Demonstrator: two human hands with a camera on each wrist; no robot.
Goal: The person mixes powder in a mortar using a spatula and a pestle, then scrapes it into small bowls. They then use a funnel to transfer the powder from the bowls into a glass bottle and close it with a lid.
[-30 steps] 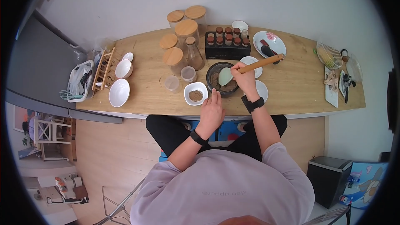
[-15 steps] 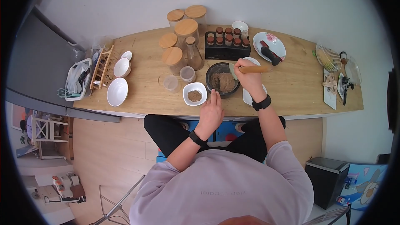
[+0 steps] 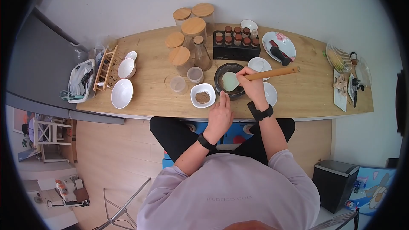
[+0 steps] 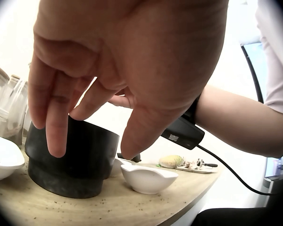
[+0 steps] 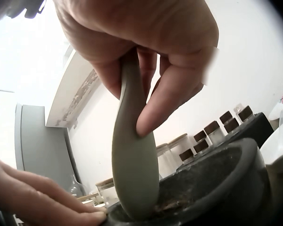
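A dark stone mortar (image 3: 217,79) stands on the wooden counter. In my right hand (image 3: 254,87) I grip a pale green silicone spatula (image 5: 134,165) low on its wooden handle (image 3: 279,72), which points off to the right. The spatula's head is down inside the mortar, hiding most of the brown powder there. My left hand (image 3: 220,116) has its fingers stretched out, fingertips resting at the mortar's near rim. Just left of it is a square white bowl (image 3: 193,93) with brown powder (image 3: 203,97) in it.
Two small clear jars (image 3: 179,84) and several wood-lidded canisters (image 3: 180,55) stand left of the mortar. Behind it is a black spice rack (image 3: 236,52). White bowls (image 3: 270,93) sit close on the right. A floral plate (image 3: 272,38) carries a black pestle (image 3: 279,55).
Half a second ago the spatula was at the mortar's right side, leaving the powder in view; now its head is back over the middle. My left hand has stayed at the rim.
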